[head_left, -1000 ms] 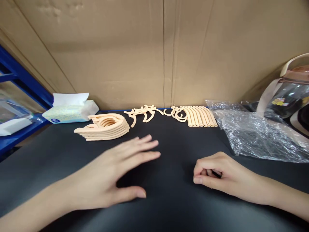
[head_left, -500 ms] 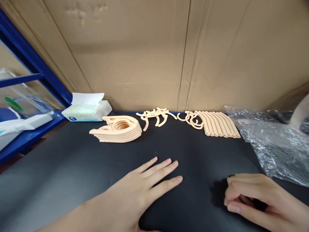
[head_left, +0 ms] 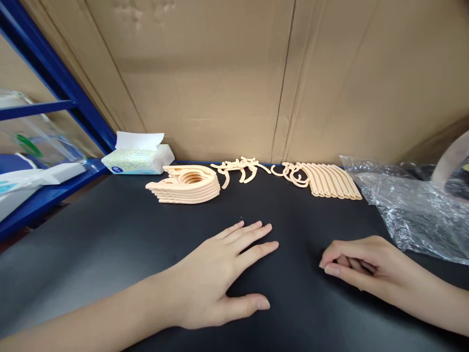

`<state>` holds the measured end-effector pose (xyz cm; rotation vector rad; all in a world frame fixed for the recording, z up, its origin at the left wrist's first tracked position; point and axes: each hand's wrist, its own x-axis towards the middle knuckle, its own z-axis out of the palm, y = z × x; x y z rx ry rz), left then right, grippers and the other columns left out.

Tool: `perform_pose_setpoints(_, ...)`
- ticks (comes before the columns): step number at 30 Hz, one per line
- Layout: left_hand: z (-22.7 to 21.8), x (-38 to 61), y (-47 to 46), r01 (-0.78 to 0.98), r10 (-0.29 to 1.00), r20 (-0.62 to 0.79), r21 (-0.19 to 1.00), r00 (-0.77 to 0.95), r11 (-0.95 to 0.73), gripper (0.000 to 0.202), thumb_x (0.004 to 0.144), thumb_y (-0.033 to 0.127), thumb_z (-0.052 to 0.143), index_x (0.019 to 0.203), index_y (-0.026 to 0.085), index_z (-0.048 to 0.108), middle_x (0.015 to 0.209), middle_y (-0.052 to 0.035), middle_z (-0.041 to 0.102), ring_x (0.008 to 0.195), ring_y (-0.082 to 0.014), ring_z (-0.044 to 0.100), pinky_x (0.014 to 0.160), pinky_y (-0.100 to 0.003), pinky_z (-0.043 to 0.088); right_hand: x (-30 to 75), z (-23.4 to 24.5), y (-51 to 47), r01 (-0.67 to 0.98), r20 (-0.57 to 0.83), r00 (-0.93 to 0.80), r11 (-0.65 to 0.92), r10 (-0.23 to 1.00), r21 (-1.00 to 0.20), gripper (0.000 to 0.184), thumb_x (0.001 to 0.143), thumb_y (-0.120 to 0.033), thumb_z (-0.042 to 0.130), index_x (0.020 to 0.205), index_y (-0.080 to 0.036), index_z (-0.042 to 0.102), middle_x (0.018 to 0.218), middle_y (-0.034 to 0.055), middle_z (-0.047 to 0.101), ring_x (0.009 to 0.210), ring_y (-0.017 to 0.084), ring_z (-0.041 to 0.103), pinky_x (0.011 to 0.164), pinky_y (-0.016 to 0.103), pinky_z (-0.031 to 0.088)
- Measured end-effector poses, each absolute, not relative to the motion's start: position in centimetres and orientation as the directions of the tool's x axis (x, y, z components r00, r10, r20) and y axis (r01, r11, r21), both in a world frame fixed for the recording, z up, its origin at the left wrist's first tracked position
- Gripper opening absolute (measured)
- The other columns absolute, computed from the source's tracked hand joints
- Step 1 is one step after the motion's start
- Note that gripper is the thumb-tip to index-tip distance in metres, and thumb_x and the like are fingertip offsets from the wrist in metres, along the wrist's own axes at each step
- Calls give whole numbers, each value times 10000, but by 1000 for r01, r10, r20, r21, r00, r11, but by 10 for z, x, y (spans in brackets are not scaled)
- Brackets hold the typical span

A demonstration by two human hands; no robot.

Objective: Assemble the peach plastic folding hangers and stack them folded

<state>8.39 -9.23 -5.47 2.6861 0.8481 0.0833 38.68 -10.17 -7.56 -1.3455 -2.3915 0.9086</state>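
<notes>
The left hand (head_left: pixel 220 274) is held palm down over the worktop (head_left: pixel 110 239), its fingers spread and nothing grasped. The right hand (head_left: pixel 366 264) is curled into a loose fist, the thumb drawn up close to the forefinger; nothing is seen to be gripped in it, though its inside is partly hidden. Beyond the left hand, a little to its left and well clear of the fingertips, a stack (head_left: pixel 186 194) of pale hangers is laid flat. Straight ahead of the same fingertips, farther back, a tangle of curved pieces (head_left: pixel 234 166) is spread near the cardboard (head_left: pixel 205 73). Beyond the right hand, slightly to its left, a row of slats (head_left: pixel 331 181) is set side by side, with hooks (head_left: pixel 293 171) placed at its left end. To the right of the slats, a crumpled clear bag (head_left: pixel 417 210) is left, just beyond the right wrist. Behind the stack, a tissue pack (head_left: pixel 134 159) is placed
</notes>
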Motion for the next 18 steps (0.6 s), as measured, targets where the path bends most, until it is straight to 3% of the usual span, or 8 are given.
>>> perform_pose_setpoints(2,-57,83,-93,547,574,19,277,819,-790,654,913,502,567,1463,186,409,1558,-123,363,1436,-285,345,1178,-499,309,383,-77,-99,709,-85,-531,387,843,-589,315,969,-493,477,900,-248,662,550,-64,408,478,86,365,469,219,279)
perform_pose_setpoints(5,-52,76,-85,583,598,233,137,767,-801,453,950,341,521,1367,167,499,1442,-114,527,1364,-245,451,1150,-428,356,376,-76,-92,741,-93,-527,404,845,-536,303,971,-507,462,953,-268,648,557,-70,403,483,87,382,483,219,282)
perform_pose_setpoints(8,-35,62,-61,686,609,425,-39,670,-727,437,938,296,501,1346,140,497,1415,-139,526,1332,-279,456,1110,-450,367,368,-73,-84,736,-105,-550,421,828,-531,296,975,-501,450,960,-274,640,562,-72,406,489,87,397,494,222,282)
perform_pose_setpoints(10,-21,50,-40,758,648,449,-114,616,-642,508,899,371,527,1330,104,505,1431,-181,494,1323,-352,449,1094,-518,350,363,-72,-80,721,-93,-558,427,824,-545,287,975,-485,453,944,-271,641,562,-72,396,490,87,393,495,222,279)
perform_pose_setpoints(13,-10,36,-10,788,697,381,-172,607,-591,547,862,443,536,1301,118,542,1333,-165,588,1231,-363,537,1121,-544,287,360,-72,-78,704,-53,-549,427,834,-567,267,969,-455,472,908,-260,644,550,-76,370,481,86,372,487,224,268)
perform_pose_setpoints(16,-10,30,5,808,759,284,-141,586,-572,502,865,439,485,1245,129,594,1131,-124,692,1084,-334,625,1136,-551,239,361,-73,-79,691,-27,-544,429,839,-582,253,966,-441,485,901,-258,647,558,-76,379,483,84,373,487,222,274)
perform_pose_setpoints(18,-14,30,9,816,782,239,-101,576,-569,463,885,411,419,1200,136,619,1056,-106,703,994,-307,648,1087,-520,318,363,-73,-80,681,-27,-551,430,834,-593,253,966,-438,486,899,-257,649,567,-74,393,489,84,384,491,220,283)
